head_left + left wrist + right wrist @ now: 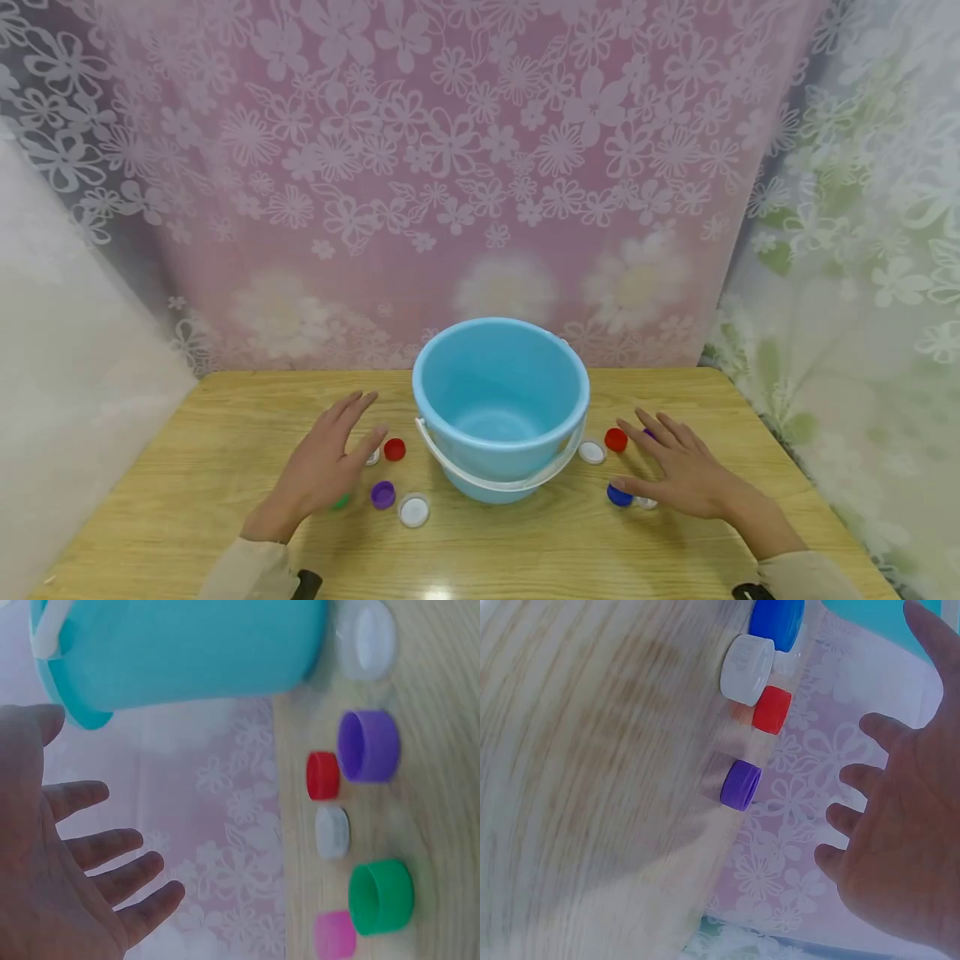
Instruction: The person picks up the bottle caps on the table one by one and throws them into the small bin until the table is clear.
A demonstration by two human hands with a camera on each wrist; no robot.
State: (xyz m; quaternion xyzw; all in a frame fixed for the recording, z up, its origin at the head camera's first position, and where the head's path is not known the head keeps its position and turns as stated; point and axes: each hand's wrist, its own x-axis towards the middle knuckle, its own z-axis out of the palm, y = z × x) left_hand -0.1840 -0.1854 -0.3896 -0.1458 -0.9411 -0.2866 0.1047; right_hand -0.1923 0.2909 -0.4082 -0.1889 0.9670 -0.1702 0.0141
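A light blue bucket [491,467] stands upright on the wooden table, its white handle [510,485] hanging down the front. My left hand [326,462] hovers above bottle caps left of the bucket, fingers spread and holding nothing. Under or near it, the left wrist view shows a green cap [381,898], a pink cap [335,935], a white cap [332,832], a red cap [323,775] and a purple cap [369,746]. My right hand [686,471] is held over a blue cap [777,622], a white cap [748,670], a red cap [772,710] and a purple cap [741,785], also grasping nothing.
A clear-rimmed white cap [414,510] lies in front of the bucket's left side, another clear-rimmed cap [592,452] close to its right. Flowered curtains [480,183] hang behind the wooden table [480,558] and along both sides.
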